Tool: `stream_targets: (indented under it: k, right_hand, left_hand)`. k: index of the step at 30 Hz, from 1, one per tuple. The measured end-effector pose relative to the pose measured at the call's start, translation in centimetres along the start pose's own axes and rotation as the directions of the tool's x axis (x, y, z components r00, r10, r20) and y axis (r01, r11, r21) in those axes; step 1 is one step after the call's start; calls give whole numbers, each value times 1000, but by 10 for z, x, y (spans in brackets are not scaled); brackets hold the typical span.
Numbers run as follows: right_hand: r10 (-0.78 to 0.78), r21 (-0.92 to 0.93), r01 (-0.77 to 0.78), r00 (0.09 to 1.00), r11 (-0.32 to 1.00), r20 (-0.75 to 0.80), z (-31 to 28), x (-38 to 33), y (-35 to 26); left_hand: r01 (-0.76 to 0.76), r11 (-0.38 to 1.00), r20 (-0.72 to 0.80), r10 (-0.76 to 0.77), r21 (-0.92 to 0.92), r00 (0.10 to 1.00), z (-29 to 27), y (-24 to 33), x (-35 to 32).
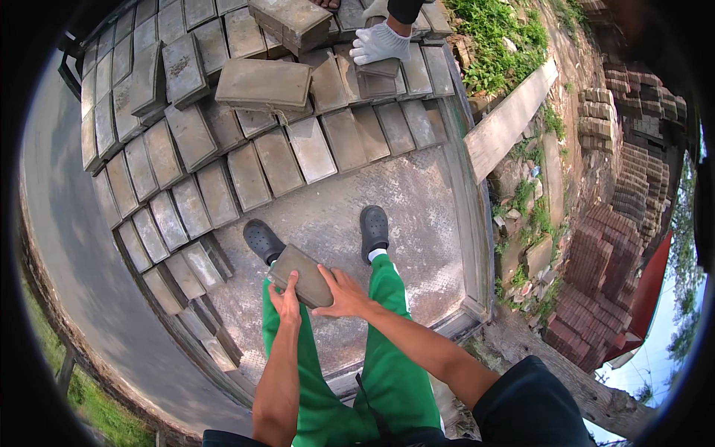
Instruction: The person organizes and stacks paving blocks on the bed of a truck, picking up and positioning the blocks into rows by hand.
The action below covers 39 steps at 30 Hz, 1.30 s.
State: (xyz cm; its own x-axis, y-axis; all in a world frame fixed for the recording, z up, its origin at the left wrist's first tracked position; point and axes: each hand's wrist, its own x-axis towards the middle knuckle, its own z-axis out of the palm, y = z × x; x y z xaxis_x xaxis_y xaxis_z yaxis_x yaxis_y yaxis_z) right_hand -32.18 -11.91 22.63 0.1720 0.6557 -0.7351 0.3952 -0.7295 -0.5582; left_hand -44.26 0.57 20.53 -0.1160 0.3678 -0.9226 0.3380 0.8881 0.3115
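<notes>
Holding the grey paving block (301, 276) with both hands is the right way, because it looks heavy and could hurt your toes if it slips. Your left hand (286, 302) has its fingers curled over the near left edge, and your right hand (345, 294) grips the right end with the thumb on top. Right now the block sits in the air in front of your green trousers (383, 357), just above your black clogs (262, 240). Keep your fingers closed tight and put more of your palms under it, so it rests on your hands and does not only pinch between them. Hold it close to your body. Stand with your feet apart on the bumpy metal floor (417, 201) so you do not wobble. The rows of laid blocks (223, 179) are just ahead of your feet, so step slowly. Watch the other person's hand in a white glove (378, 43) resting on a block far ahead, and keep your block well away from it. Bend your knees, I think, when you go down low.
</notes>
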Motion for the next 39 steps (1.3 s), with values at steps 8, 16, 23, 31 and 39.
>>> stream_targets:
  k: [8,16,23,31,39]
  right_hand:
    - [419,849,-397,876,350,237,-4,-39,49]
    - [232,916,-163,937,-366,260,-10,-56,52]
    - [359,885,46,923,-464,140,-51,-35,73]
    - [536,955,-162,798,-250,276,-124,-46,173]
    - [477,947,-252,819,-199,319,-169,-63,257]
  left_hand:
    - [-202,979,145,201,-4,969,17,43,-27]
    - [-188,982,232,183,0,955,65,78,-51]
    - [-161,987,173,161,-16,972,137,47,-43]
    - [95,986,34,-91,-136,995,215,-51,-60]
    - [180,967,63,-171,-183,983,303,-86,-77]
